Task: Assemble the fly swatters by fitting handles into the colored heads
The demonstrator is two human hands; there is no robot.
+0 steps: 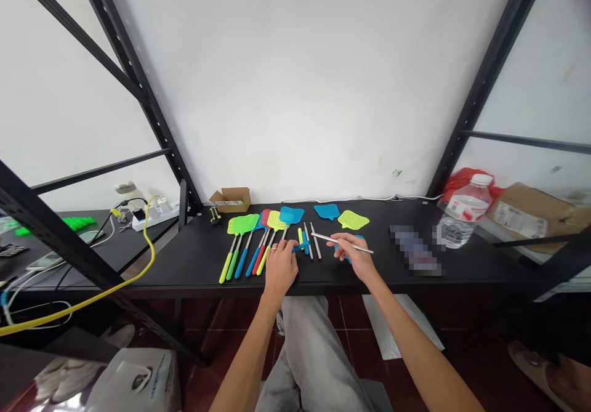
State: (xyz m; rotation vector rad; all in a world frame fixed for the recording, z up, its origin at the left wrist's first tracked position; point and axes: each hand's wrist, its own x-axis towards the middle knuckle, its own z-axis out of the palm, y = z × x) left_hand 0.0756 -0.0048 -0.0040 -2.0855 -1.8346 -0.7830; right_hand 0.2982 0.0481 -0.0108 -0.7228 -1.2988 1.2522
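My left hand (281,266) is closed on a blue handle grip (300,247) that points to the right, just above the black table (184,258). Between the fingers of my right hand (356,255) lies a slim metal rod (325,238), its left end near the blue grip but apart from it. Loose metal rods (316,242) and a yellow handle grip (300,236) lie between my hands. Behind them are a loose blue swatter head (327,212) and a yellow one (353,219). A blue piece shows partly behind my right hand. Several fly swatters (244,223) form a row at left.
A small cardboard box (233,199) and a black-and-yellow object (215,215) stand at the back left. To the right are a blurred flat object (415,250), a water bottle (464,212) and a larger carton (530,212). A yellow cable (150,258) crosses the left side. Black shelf posts flank the table.
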